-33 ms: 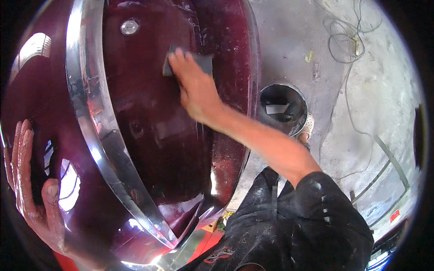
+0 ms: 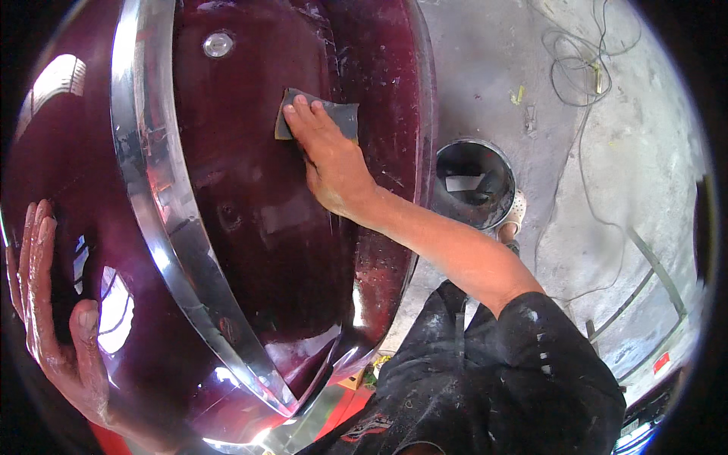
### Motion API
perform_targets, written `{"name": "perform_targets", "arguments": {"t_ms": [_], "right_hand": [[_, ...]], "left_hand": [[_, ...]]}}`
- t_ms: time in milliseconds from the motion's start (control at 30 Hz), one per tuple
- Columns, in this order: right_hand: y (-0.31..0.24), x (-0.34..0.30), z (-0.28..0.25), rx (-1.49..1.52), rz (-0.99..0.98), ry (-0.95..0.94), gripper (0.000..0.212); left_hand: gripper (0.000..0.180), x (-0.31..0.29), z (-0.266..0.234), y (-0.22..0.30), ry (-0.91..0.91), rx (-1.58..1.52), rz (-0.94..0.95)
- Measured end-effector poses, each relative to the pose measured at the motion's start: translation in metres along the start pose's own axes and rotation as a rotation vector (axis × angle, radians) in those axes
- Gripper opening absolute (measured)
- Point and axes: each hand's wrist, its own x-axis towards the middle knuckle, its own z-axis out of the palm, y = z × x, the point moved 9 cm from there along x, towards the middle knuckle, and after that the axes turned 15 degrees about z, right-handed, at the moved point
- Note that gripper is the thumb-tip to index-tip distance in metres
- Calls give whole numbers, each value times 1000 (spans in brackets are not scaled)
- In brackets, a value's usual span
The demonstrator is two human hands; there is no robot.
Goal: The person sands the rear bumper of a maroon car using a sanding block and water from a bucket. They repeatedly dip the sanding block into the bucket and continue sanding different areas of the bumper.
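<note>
My right hand (image 2: 330, 159) lies on a grey sheet of sandpaper (image 2: 343, 120), pressing it against the dark red car panel (image 2: 250, 167). The fingers rest close together over the sheet, whose corners stick out on both sides of them. At the left, my left hand (image 2: 61, 326) rests on the glossy red bodywork, thumb apart and fingers stretched out, holding nothing. A chrome trim strip (image 2: 163, 182) curves down the car between the two hands. Above the sandpaper, toward the far side, sits a round metal lock (image 2: 218, 45).
To the right of the car's edge, a dark bucket (image 2: 474, 186) with liquid in it stands on the grey concrete floor (image 2: 523, 61), close to my light-coloured clog (image 2: 516, 212). A loose cable (image 2: 580, 72) lies coiled farther off.
My right hand and the sandpaper have slid slightly toward me over the panel, so more of the sheet shows. My left hand stays in place.
</note>
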Motion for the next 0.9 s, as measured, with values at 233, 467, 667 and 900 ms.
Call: {"name": "perform_targets", "arguments": {"t_ms": [233,467,667,900], "right_hand": [[12,94,-15,4,-59,131,60],[17,45,-8,38,-98,78,70],[29,43,-11,-20,-101,61,57],[-2,99,-18,26,-311,11,59]], "left_hand": [[61,6,-4,4,71,-99,-24],[62,3,-3,3,64,-98,-28],[62,11,-6,10,65,-102,-49],[63,7,-4,6,57,-87,-7]]}}
